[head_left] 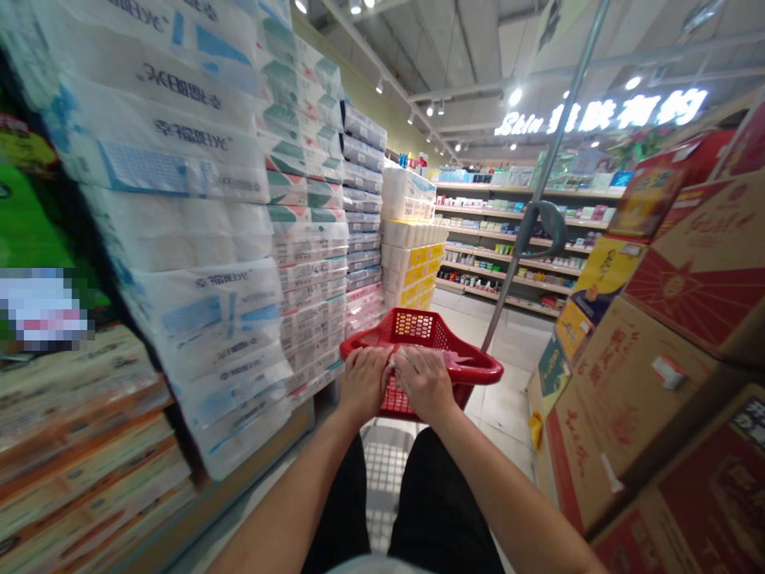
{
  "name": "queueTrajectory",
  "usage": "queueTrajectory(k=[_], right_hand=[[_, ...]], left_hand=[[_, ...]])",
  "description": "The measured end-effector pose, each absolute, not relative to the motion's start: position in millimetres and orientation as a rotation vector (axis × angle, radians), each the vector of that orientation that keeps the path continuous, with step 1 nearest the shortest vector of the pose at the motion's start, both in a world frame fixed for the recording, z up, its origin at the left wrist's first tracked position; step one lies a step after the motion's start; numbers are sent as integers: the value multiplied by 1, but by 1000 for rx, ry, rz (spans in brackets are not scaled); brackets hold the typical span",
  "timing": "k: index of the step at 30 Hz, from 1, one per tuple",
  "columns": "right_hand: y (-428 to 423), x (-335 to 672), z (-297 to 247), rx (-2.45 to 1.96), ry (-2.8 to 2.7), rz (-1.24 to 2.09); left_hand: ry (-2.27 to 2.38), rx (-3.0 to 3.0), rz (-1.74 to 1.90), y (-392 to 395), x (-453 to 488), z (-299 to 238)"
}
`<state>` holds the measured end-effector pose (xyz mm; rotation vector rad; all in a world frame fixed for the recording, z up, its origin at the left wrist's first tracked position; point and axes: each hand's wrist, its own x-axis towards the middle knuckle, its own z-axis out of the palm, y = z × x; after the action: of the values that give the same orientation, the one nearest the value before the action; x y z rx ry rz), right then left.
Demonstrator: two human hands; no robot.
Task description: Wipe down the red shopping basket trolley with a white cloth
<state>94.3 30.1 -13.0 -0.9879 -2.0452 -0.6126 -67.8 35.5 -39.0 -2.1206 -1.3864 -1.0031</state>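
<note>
A red plastic shopping basket [412, 323] with perforated walls stands directly before me. My left hand [366, 381] is closed over its near rim, fingers curled to the far side. Close against it, my right hand [423, 383] is closed on the same rim, knuckles up. A pinkish, film-like piece [453, 357] shows beside the right hand; what it is I cannot tell. Something small and whitish lies between the hands, too small to name. A slanted metal pole with a grey loop handle [541, 229] rises at the basket's right side.
Tall stacks of wrapped paper rolls [191, 143] line the left side. Cardboard boxes [633, 375] are piled along the right. A tiled floor [502, 399] runs between them toward stocked shelves [508, 207] under a lit sign. The lower left is blurred.
</note>
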Motion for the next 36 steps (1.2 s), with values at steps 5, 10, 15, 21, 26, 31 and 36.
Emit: queueTrajectory(k=[5,10,15,21,26,31,36], right_hand=[[30,95,-6,-1192,-1923,-495],[31,104,-4,-1069,-2033,-581],[32,110,-8,-1209,-1891,-567],[31,110,-13,-1057,-1992,-578],[33,115,-16,-1075,-1959,-595],[29,110,-17,-1081,-1930,-557],[25,102,-17,-1039,-1993,-574]], left_hand=[[-1408,-2120,-1007,36,-66,-39],[-1397,-2123,-1013,37,-65,-39],[-1411,-2111,-988,36,-65,-39],[-1412,-2115,-977,36,-65,-38],[-1405,-2110,-987,36,-64,-39],[-1407,-2120,-996,35,-63,-39],[-1400,-2123,-999,34,-63,-39]])
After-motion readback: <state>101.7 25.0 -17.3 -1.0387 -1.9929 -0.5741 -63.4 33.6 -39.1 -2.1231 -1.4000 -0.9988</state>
